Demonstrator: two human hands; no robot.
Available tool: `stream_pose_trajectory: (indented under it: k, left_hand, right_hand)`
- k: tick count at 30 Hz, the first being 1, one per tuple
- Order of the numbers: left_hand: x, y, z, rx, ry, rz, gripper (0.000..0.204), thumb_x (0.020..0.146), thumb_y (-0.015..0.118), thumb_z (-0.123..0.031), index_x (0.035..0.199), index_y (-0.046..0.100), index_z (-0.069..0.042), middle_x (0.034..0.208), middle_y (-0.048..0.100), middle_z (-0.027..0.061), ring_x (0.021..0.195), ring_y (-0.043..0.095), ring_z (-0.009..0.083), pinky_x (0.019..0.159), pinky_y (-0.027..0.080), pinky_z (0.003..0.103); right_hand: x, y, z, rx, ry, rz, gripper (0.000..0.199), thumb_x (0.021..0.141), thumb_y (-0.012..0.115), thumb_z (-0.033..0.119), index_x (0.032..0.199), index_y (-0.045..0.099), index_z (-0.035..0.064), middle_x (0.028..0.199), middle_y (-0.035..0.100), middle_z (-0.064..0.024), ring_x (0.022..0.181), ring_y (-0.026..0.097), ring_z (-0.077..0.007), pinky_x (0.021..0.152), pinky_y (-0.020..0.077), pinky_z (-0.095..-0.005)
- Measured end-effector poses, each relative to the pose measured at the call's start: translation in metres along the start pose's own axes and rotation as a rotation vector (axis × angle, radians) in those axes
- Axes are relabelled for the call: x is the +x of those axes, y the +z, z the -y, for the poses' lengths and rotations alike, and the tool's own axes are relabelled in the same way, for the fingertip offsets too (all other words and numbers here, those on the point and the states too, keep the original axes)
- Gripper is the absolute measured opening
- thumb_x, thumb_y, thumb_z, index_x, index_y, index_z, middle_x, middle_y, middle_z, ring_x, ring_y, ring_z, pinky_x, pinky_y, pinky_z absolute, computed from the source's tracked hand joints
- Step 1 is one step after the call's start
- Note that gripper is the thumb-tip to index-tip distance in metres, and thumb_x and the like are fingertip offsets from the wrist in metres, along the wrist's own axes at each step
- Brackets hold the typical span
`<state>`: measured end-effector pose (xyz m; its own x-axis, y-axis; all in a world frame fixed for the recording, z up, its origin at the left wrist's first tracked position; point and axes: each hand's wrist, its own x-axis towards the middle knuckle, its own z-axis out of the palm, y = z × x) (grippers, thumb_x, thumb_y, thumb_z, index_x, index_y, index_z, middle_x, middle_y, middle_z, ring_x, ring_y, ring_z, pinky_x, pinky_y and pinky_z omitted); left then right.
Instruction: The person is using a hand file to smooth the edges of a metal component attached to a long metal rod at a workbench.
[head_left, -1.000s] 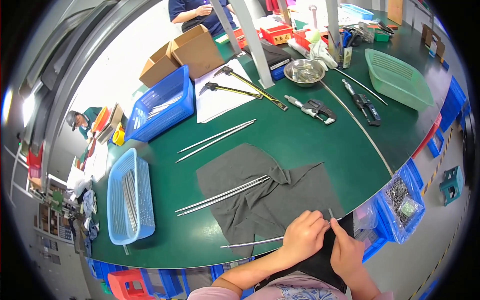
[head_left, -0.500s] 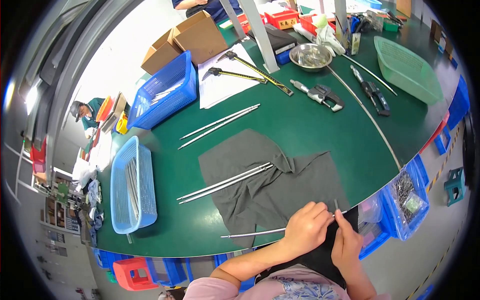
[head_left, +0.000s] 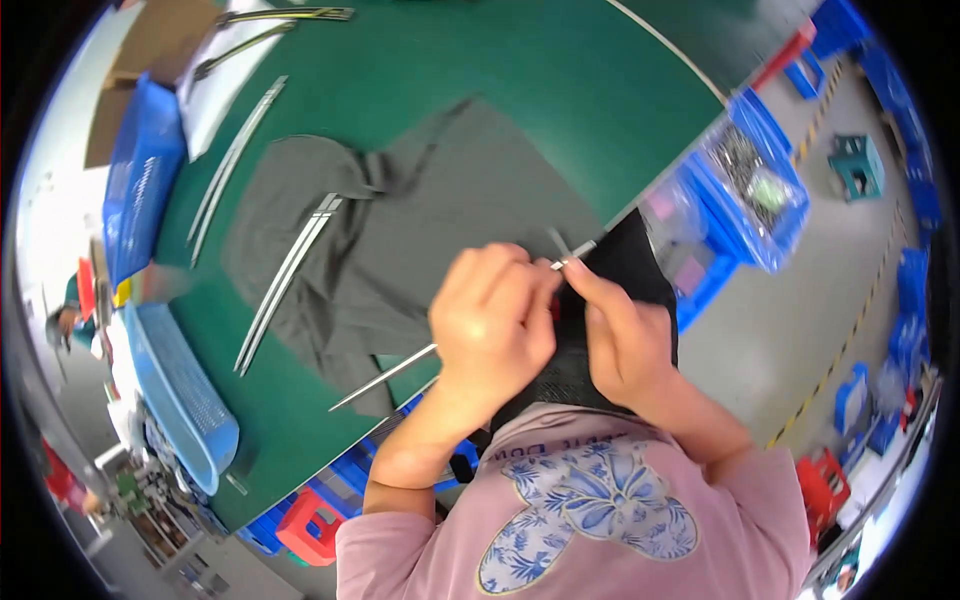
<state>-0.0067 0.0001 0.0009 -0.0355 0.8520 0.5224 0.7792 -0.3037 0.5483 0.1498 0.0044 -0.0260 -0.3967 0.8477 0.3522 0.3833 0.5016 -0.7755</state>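
My left hand (head_left: 495,320) is closed around a thin metal rod (head_left: 388,376) over the front edge of the table. The rod slants from lower left to upper right, and part of it is hidden by the fist. At its upper-right end my right hand (head_left: 630,340) pinches with thumb and finger. A short grey piece (head_left: 557,240) crosses the rod there; its kind is blurred. Beneath and beyond lies a crumpled dark grey cloth (head_left: 430,220), with a pair of metal rods (head_left: 283,290) resting on it. Another pair of rods (head_left: 235,165) lies on the green table (head_left: 500,55) farther left.
To the left stand a blue basket (head_left: 145,190) and a light blue basket (head_left: 180,385). Below the table's right edge, a blue bin (head_left: 785,225) holds small metal parts in clear plastic. A teal stool (head_left: 855,167) stands on the floor. Calipers (head_left: 290,14) lie at the far left.
The view has turned and tilted down, so the table and its things appear shifted up and left. Both hands keep hold of the same rod, which now slants more steeply in view.
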Motion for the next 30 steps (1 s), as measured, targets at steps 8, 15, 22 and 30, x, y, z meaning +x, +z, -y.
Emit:
stream_pose_trajectory:
  k: [8, 15, 22, 30]
  left_hand:
    - [0.003, 0.007, 0.005, -0.027, 0.000, 0.008, 0.017, 0.064, 0.072, 0.005, 0.075, 0.062, -0.004, 0.074, 0.057, 0.0063, 0.061, 0.053, 0.0234, 0.052, 0.043, 0.033]
    - [-0.002, 0.004, 0.000, -0.012, -0.001, 0.031, 0.017, 0.064, 0.073, 0.004, 0.075, 0.062, -0.004, 0.074, 0.057, 0.0063, 0.059, 0.051, 0.0232, 0.051, 0.041, 0.032]
    - [-0.002, 0.006, 0.003, -0.015, 0.000, 0.005, 0.017, 0.064, 0.073, 0.005, 0.075, 0.062, -0.004, 0.073, 0.056, 0.0057, 0.059, 0.050, 0.0224, 0.050, 0.040, 0.032]
    - [-0.001, 0.006, 0.003, -0.013, 0.020, -0.002, 0.018, 0.064, 0.073, 0.006, 0.075, 0.062, -0.003, 0.073, 0.056, 0.0061, 0.059, 0.050, 0.0227, 0.051, 0.040, 0.032]
  right_hand:
    - [-0.004, -0.007, -0.002, 0.001, 0.046, 0.016, 0.054, 0.076, 0.055, -0.005, 0.129, 0.056, 0.0066, 0.070, 0.063, -0.0092, 0.049, 0.058, -0.0243, 0.044, 0.0442, -0.0333]
    - [-0.015, -0.009, 0.002, -0.043, 0.019, -0.019, 0.057, 0.075, 0.057, -0.001, 0.131, 0.055, 0.0090, 0.061, 0.057, -0.0063, 0.044, 0.054, -0.0223, 0.041, 0.0416, -0.0344]
    - [-0.016, -0.033, 0.021, -0.150, 0.153, 0.256, 0.056, 0.075, 0.051, -0.011, 0.129, 0.055, 0.0032, 0.064, 0.060, -0.0110, 0.046, 0.055, -0.0250, 0.044, 0.0406, -0.0341]
    - [-0.013, -0.037, 0.028, -0.182, 0.200, 0.310, 0.054, 0.074, 0.051, -0.010, 0.127, 0.057, 0.0027, 0.073, 0.065, -0.0106, 0.046, 0.056, -0.0235, 0.043, 0.0420, -0.0332]
